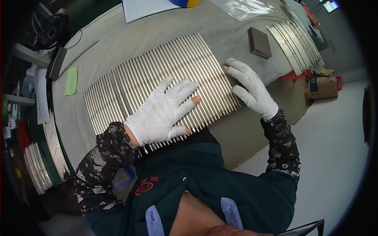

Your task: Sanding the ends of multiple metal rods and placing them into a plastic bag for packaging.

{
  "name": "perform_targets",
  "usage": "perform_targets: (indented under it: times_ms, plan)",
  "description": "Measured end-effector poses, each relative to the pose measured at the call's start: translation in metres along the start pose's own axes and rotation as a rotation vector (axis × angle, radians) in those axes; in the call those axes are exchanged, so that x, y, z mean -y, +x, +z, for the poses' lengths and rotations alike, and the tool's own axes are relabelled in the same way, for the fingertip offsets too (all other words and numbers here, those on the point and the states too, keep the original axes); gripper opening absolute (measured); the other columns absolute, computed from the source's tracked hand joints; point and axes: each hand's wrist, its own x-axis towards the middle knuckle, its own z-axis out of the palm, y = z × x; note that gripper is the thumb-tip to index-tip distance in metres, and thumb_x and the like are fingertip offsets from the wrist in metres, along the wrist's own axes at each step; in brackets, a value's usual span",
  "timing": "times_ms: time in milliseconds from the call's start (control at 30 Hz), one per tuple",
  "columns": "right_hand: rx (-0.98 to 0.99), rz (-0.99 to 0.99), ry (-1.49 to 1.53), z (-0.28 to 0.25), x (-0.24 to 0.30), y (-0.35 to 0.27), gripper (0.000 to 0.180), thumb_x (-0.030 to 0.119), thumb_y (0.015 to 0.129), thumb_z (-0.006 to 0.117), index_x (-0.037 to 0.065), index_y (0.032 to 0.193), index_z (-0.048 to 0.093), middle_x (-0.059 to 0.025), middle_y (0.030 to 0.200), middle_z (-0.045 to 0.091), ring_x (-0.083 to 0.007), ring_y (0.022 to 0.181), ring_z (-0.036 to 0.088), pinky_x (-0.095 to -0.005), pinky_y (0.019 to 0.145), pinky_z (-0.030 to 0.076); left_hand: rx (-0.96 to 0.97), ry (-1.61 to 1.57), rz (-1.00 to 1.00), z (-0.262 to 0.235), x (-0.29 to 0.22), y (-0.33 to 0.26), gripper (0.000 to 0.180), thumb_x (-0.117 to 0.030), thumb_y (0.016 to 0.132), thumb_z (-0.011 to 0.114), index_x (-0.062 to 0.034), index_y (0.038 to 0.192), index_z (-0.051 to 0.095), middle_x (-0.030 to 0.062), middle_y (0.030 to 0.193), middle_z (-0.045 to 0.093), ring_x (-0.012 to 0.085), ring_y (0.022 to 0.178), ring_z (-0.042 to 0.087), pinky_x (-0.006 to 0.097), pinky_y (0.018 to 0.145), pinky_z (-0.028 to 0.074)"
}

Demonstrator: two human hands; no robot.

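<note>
A wide row of shiny metal rods [153, 63] lies side by side on the grey table, their near ends reaching the front edge. A narrow gap parts several rods on the left from the others. My left hand [163, 108], in a white glove with some bare fingertips, rests flat on top of the rods with its fingers spread. Off the right end of the row is my right hand [252, 88], gloved the same way. Its fingers are apart and point toward the last rod, with nothing seen between them.
A dark rectangular block [259, 42] sits right of the row. More rods [295, 47] are stacked at the far right, and others [57, 145] at the left edge. A green paper slip [71, 81], a single thin rod [78, 58], papers [147, 8] and a clear plastic bag [242, 8] lie around.
</note>
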Motion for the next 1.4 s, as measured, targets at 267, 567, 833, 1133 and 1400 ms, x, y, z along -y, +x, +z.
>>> perform_targets:
  times_ms: [267, 567, 833, 1133, 1400]
  plan:
    - [-0.073, -0.124, -0.169, 0.013, -0.015, 0.002, 0.039, 0.018, 0.082, 0.059, -0.001, 0.115, 0.057, -0.0198, 0.122, 0.056, -0.0374, 0.115, 0.052, -0.0435, 0.096, 0.044, -0.004, 0.105, -0.161, -0.020, 0.026, -0.070, 0.077, -0.063, 0.086, 0.040, -0.0133, 0.145, 0.031, 0.0203, 0.149, 0.029, 0.0390, 0.136, 0.031, 0.055, 0.112, 0.018]
    - [-0.115, -0.104, -0.110, 0.016, -0.022, 0.000, 0.035, 0.011, 0.081, 0.057, -0.002, 0.114, 0.058, -0.0184, 0.122, 0.057, -0.0360, 0.117, 0.051, -0.0434, 0.097, 0.043, -0.033, 0.078, -0.203, -0.006, 0.038, -0.068, 0.072, -0.054, 0.090, 0.042, -0.0071, 0.143, 0.031, 0.0216, 0.150, 0.027, 0.0406, 0.138, 0.026, 0.055, 0.113, 0.017]
    - [-0.158, -0.058, 0.006, 0.020, -0.024, 0.000, 0.030, 0.003, 0.079, 0.057, -0.001, 0.109, 0.061, -0.0172, 0.121, 0.058, -0.0351, 0.116, 0.052, -0.0418, 0.098, 0.043, 0.068, 0.091, -0.024, -0.007, 0.009, -0.007, 0.082, -0.060, 0.087, 0.043, -0.0016, 0.143, 0.030, 0.0256, 0.148, 0.028, 0.0423, 0.136, 0.028, 0.055, 0.112, 0.017]
    - [-0.206, 0.049, 0.097, 0.017, -0.024, -0.006, 0.030, 0.005, 0.078, 0.063, 0.001, 0.108, 0.062, -0.0147, 0.116, 0.060, -0.0320, 0.109, 0.056, -0.0386, 0.094, 0.045, -0.024, -0.188, 0.426, -0.014, -0.029, 0.053, 0.060, -0.029, 0.075, 0.070, -0.0050, 0.127, 0.049, 0.0154, 0.136, 0.045, 0.0312, 0.130, 0.039, 0.048, 0.109, 0.028]
    - [-0.543, 0.477, -0.741, -0.014, -0.062, 0.023, 0.063, 0.041, 0.074, 0.072, 0.003, 0.121, 0.057, -0.0194, 0.117, 0.058, -0.0334, 0.108, 0.057, -0.0421, 0.088, 0.048, -0.119, 0.154, 0.008, 0.003, 0.060, 0.046, 0.063, -0.046, 0.091, 0.045, -0.0083, 0.141, 0.038, 0.0165, 0.149, 0.033, 0.0360, 0.137, 0.031, 0.052, 0.111, 0.024]
